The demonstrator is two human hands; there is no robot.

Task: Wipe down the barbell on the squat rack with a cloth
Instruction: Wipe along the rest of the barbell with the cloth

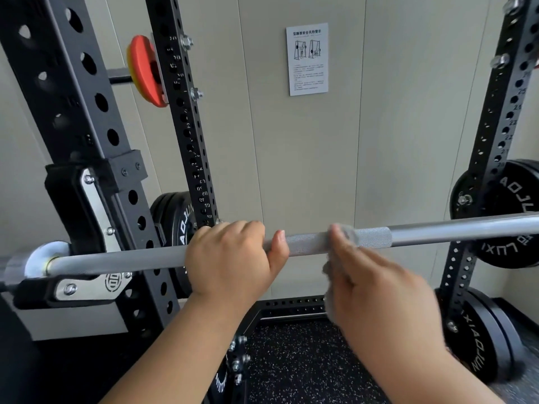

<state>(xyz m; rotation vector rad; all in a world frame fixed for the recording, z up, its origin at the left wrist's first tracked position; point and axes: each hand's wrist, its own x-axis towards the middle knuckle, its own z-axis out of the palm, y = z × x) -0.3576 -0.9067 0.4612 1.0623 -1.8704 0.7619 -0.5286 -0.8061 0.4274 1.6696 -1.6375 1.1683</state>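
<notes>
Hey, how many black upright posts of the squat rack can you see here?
3. One black perforated steel upright stands nearest on the left, a second behind it near the wall, and a third on the right. A fourth may be out of view.

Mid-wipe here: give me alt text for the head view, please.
The right-hand grip holds a grey cloth against the knurled barbell, while the left-hand grip wraps the bar beside it. The bar rests on a black squat rack hung with weight plates.
</notes>
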